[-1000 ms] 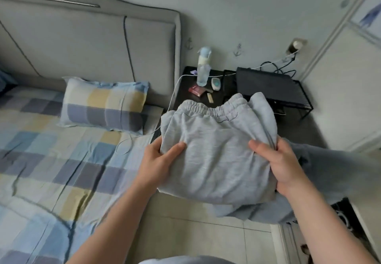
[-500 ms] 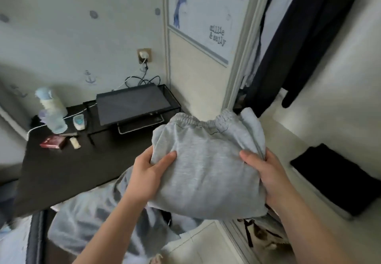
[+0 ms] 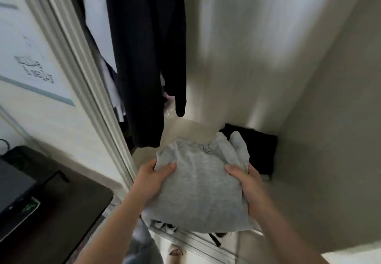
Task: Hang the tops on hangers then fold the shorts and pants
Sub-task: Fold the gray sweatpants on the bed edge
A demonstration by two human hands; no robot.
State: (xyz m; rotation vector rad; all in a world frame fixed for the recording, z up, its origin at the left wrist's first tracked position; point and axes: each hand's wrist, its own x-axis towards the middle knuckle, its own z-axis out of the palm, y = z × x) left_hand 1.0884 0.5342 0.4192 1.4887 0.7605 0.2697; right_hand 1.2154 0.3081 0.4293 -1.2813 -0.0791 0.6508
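Two hands, left (image 3: 153,178) and right (image 3: 248,183), grip one folded grey pants (image 3: 199,183) near one black folded garment (image 3: 261,150).

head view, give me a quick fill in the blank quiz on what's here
1. The folded pants are ___ in colour.
2. The number of hands gripping them is ___: left hand, right hand.
3. The dark top above them is not folded but ___.
4. The folded garment behind them is ___ in colour.

Missing words: grey; two; hanging; black
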